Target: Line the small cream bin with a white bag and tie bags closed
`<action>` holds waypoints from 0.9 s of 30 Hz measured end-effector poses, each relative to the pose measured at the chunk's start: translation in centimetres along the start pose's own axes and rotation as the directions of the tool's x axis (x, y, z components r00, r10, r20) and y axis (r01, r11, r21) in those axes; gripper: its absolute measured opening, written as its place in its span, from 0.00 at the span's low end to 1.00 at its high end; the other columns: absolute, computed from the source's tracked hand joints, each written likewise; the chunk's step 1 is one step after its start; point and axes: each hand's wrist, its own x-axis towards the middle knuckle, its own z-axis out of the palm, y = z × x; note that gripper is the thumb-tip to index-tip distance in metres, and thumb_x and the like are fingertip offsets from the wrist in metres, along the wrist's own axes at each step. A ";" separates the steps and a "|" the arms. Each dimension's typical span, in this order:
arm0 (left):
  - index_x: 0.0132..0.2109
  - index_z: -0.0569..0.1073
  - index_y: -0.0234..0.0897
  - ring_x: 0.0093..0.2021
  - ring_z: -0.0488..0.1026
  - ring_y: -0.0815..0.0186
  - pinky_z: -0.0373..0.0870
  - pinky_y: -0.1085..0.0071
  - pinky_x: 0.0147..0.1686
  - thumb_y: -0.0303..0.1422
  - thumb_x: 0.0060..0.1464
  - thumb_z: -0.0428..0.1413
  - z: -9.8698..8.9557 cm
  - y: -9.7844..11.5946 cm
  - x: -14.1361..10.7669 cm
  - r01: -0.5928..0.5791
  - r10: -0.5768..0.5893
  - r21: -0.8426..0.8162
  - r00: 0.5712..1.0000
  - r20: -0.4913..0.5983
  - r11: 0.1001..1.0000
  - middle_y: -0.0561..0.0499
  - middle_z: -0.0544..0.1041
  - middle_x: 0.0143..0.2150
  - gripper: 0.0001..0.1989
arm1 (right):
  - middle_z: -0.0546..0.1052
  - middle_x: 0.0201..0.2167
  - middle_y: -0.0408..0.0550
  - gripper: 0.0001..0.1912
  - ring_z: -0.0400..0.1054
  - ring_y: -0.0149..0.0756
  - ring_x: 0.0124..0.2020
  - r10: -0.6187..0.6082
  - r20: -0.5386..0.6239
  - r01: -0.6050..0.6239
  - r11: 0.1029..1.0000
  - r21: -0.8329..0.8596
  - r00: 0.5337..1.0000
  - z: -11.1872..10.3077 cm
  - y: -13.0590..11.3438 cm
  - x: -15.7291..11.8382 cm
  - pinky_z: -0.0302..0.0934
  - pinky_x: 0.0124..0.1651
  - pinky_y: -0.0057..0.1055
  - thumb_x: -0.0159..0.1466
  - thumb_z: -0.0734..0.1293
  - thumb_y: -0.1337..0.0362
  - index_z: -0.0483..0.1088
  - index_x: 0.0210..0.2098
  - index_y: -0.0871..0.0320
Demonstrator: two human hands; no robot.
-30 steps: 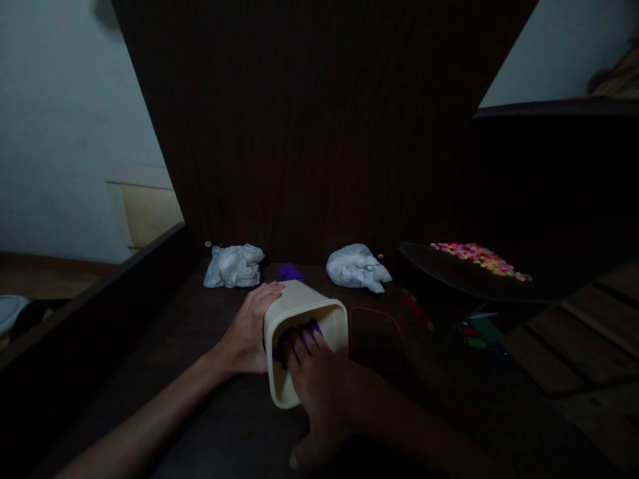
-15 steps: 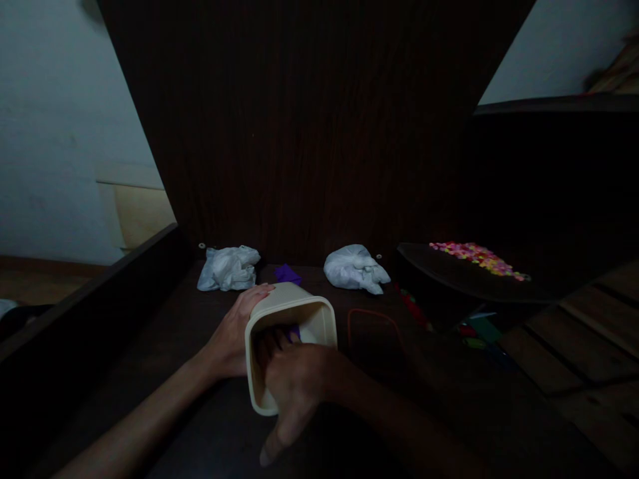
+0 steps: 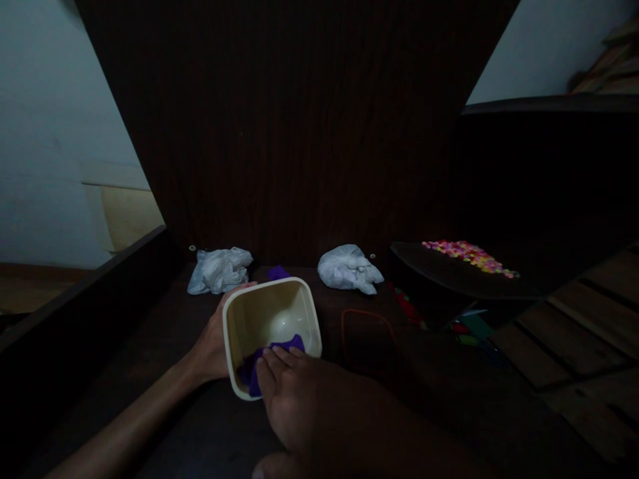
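Observation:
A cream square plastic container [image 3: 254, 309] is tilted with its mouth facing me. My left hand [image 3: 215, 342] grips it from the left side, the fingers partly hidden behind its wall. Inside the mouth, my right hand [image 3: 307, 399] presses a purple cloth [image 3: 297, 343] against the lower inner wall, the fingers lying over the cloth and the thumb off to the side. Behind the container another purple piece [image 3: 278, 272] shows on the dark wooden surface.
Two crumpled whitish plastic bags [image 3: 219, 269] [image 3: 349, 268] lie along the back panel [image 3: 299, 133]. At right, a dark curved shelf [image 3: 424, 266] carries a pink and yellow beaded strip [image 3: 472, 258]. An orange-red outline [image 3: 369, 311] and small coloured items [image 3: 474, 326] lie nearby in dim light.
The container has turned its mouth more upward and shifted left. My right hand has drawn back from deep inside towards the near rim, bringing the purple cloth into view.

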 end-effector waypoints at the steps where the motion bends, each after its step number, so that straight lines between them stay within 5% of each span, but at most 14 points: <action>1: 0.71 0.58 0.44 0.66 0.66 0.36 0.68 0.36 0.62 0.45 0.46 0.69 0.0 0.2 0.1 -0.046 0.046 0.038 0.999 -0.004 0.998 0.36 0.68 0.66 0.49 | 0.59 0.66 0.84 0.54 0.59 0.69 0.67 0.079 0.024 -0.079 0.997 -0.017 0.997 0.4 0.0 0.1 0.56 0.69 0.56 0.59 0.72 0.45 0.55 0.67 0.85; 3: 0.72 0.55 0.43 0.65 0.66 0.36 0.68 0.35 0.61 0.45 0.47 0.69 0.0 0.7 0.3 -0.124 0.127 0.110 0.992 -0.015 0.986 0.33 0.67 0.66 0.50 | 0.58 0.66 0.86 0.60 0.59 0.73 0.66 0.276 0.111 -0.271 0.961 -0.062 0.955 1.4 0.0 0.6 0.55 0.68 0.59 0.51 0.76 0.44 0.56 0.66 0.86; 5: 0.73 0.53 0.42 0.65 0.66 0.36 0.68 0.35 0.61 0.44 0.47 0.69 0.1 1.1 0.5 -0.136 0.140 0.148 0.990 -0.019 0.980 0.32 0.65 0.67 0.51 | 0.60 0.65 0.85 0.58 0.62 0.73 0.65 0.335 0.165 -0.325 0.942 -0.089 0.927 2.5 0.1 1.2 0.57 0.67 0.61 0.49 0.78 0.46 0.60 0.65 0.83; 10: 0.73 0.51 0.42 0.65 0.66 0.35 0.67 0.36 0.62 0.45 0.46 0.70 0.2 1.8 0.8 -0.198 0.196 0.176 0.980 0.028 0.964 0.32 0.66 0.66 0.54 | 0.69 0.63 0.75 0.42 0.66 0.65 0.63 0.156 0.071 -0.150 0.985 -0.080 0.985 3.7 2.4 1.7 0.59 0.66 0.57 0.53 0.76 0.48 0.72 0.58 0.72; 14: 0.73 0.49 0.43 0.65 0.66 0.37 0.65 0.35 0.62 0.47 0.50 0.67 0.2 2.0 1.0 -0.295 0.293 0.185 0.955 0.038 0.937 0.31 0.66 0.65 0.52 | 0.66 0.63 0.81 0.52 0.61 0.67 0.67 0.037 0.216 -0.028 0.999 -0.045 0.976 1.7 3.4 2.1 0.54 0.69 0.52 0.48 0.77 0.40 0.71 0.56 0.79; 17: 0.74 0.48 0.44 0.65 0.67 0.39 0.65 0.36 0.62 0.45 0.51 0.67 0.3 2.2 1.2 -0.337 0.335 0.202 0.941 0.044 0.919 0.32 0.67 0.64 0.51 | 0.65 0.63 0.83 0.55 0.59 0.68 0.67 0.060 0.323 -0.035 0.996 -0.081 0.944 -0.3 2.9 3.0 0.53 0.69 0.52 0.47 0.77 0.40 0.70 0.58 0.81; 20: 0.74 0.47 0.42 0.65 0.67 0.38 0.65 0.35 0.62 0.40 0.52 0.67 0.4 2.5 1.2 -0.358 0.354 0.224 0.933 0.059 0.906 0.30 0.66 0.64 0.51 | 0.66 0.63 0.81 0.52 0.61 0.68 0.66 0.093 0.435 -0.037 0.990 -0.135 0.896 -1.7 2.1 4.0 0.57 0.67 0.52 0.48 0.78 0.42 0.72 0.56 0.80; 24: 0.73 0.47 0.42 0.65 0.66 0.38 0.65 0.36 0.62 0.41 0.49 0.69 0.3 2.5 1.2 -0.342 0.337 0.211 0.940 0.063 0.916 0.31 0.67 0.64 0.53 | 0.78 0.51 0.73 0.42 0.72 0.58 0.58 0.088 0.567 -0.029 0.993 -0.113 0.819 -2.8 1.7 4.7 0.63 0.63 0.45 0.55 0.74 0.41 0.77 0.50 0.77; 27: 0.73 0.48 0.42 0.66 0.66 0.37 0.65 0.36 0.63 0.42 0.49 0.69 0.3 2.1 1.1 -0.342 0.339 0.210 0.940 0.051 0.916 0.31 0.67 0.64 0.53 | 0.78 0.51 0.75 0.41 0.71 0.59 0.59 0.093 0.548 -0.033 0.992 -0.118 0.832 -3.1 1.4 4.5 0.61 0.65 0.46 0.56 0.74 0.43 0.76 0.50 0.79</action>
